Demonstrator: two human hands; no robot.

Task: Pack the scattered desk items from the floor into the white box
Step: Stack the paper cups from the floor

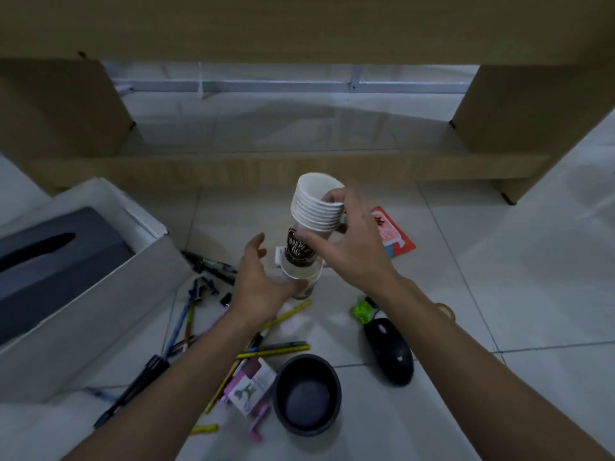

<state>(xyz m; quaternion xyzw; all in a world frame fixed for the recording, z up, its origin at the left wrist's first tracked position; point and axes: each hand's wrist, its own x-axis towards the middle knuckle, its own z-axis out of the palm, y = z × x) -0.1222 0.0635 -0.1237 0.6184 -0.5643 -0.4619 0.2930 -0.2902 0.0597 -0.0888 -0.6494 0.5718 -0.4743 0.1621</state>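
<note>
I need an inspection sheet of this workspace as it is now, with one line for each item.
Surface: white tiled floor, dim light.
Job's things: white box at left, grey tissue box inside; paper cup stack; lower cup; pens and pencils; black bowl; black mouse; red booklet.
Clutter: pink packet; green item, kind unclear.
Grippers: right hand grips the paper cup stack; left hand holds the lower cup.
Cables: thin lead at the mouse front.
Surroundings: wooden desk frame.
</note>
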